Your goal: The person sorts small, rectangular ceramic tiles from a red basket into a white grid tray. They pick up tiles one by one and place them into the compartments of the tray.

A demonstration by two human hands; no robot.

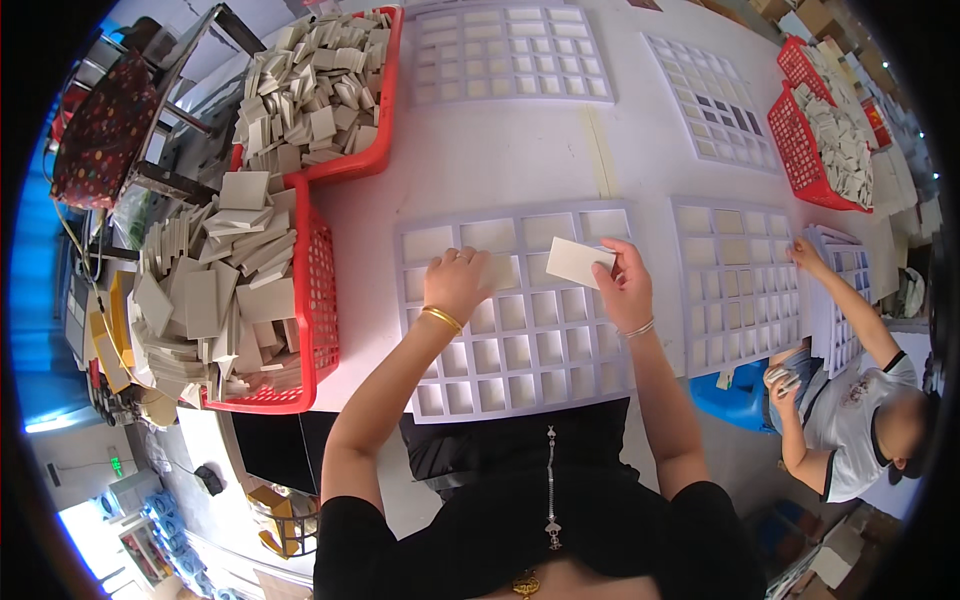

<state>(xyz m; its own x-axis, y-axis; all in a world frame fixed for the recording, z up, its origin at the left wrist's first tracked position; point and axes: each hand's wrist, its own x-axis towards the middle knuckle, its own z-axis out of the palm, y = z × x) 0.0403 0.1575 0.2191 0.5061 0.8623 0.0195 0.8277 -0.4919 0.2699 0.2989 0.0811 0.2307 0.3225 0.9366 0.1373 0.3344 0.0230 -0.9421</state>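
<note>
My right hand pinches a cream rectangular tile between thumb and fingers, above the white compartment tray at the table's near edge. The left hand is over the same tray's left half, its fingers curled down at another pale tile in the second row. Fingers partly cover that tile, and it looks slightly blurred. Larger compartments form the tray's far rows and smaller squares its near rows. Pale pieces lie in some of them; depth is hard to judge in others.
Red baskets heaped with pale tiles stand at left, one nearer and one farther. More trays lie at the back, back right and right. At far right, a co-worker reaches to the right tray, near another red basket.
</note>
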